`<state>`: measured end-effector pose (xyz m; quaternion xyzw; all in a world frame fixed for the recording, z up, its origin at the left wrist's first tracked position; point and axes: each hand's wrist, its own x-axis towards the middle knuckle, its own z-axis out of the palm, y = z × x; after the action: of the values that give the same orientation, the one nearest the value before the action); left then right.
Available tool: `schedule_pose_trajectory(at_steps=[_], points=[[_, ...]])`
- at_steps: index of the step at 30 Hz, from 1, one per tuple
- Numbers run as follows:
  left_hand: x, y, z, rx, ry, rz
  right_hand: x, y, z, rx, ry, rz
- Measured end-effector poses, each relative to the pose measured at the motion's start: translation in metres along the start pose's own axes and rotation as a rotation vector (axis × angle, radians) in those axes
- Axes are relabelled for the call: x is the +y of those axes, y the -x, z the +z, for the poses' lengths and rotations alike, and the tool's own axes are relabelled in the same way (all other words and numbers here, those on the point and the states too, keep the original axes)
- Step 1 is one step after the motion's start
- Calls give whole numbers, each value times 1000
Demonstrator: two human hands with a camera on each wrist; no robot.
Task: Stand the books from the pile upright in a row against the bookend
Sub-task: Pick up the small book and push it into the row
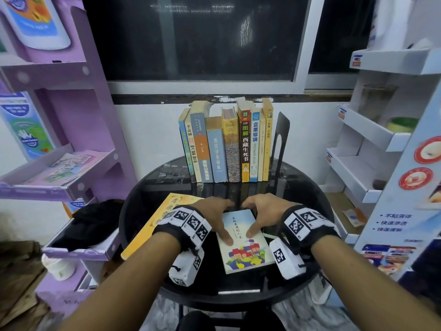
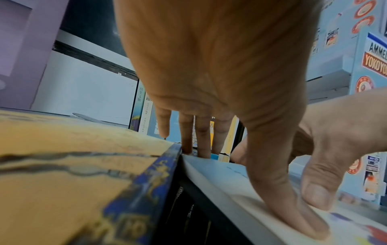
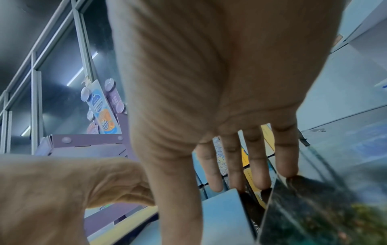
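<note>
Both hands rest on a small light-blue book [image 1: 245, 240] that lies flat on the round black desk [image 1: 317, 206], its cover up, with coloured houses drawn at the end nearest the person. The left hand [image 1: 216, 217] has its thumb [image 2: 286, 199] pressed on the cover while its fingers [image 2: 204, 140] reach down over the book's far edge. The right hand [image 1: 261, 215] mirrors it: thumb [image 1: 253, 231] on the cover close beside the left thumb, fingers [image 3: 258, 167] curved over the far edge. So the two hands sit close together, each clasping the same book between thumb and fingers.

Just to the left of the left hand, partly under its wrist, a large yellow-orange book [image 1: 152, 225] lies flat, touching or nearly touching the blue one along their sides. Under the right hand, beside the blue book, the right wrist view shows another dark glossy cover [image 3: 314, 215]; what it is cannot be told.

Farther out, beyond the fingertips, a row of upright books [image 1: 224, 144] stands at the back of the desk, spines toward the person. At the right end of that row, touching the last yellow volume, stands a black metal bookend [image 1: 279, 139].
</note>
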<state>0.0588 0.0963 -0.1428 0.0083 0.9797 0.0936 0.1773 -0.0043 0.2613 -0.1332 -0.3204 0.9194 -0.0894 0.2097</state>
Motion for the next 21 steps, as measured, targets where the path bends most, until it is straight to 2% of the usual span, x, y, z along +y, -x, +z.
schedule_pose_trajectory(at_steps=[12,21], points=[[4,5,0,4,-40,18,-1,-3,7,91,8,-29],[0,8,1,5,63,4,0,-1,7,113,-80,-40]])
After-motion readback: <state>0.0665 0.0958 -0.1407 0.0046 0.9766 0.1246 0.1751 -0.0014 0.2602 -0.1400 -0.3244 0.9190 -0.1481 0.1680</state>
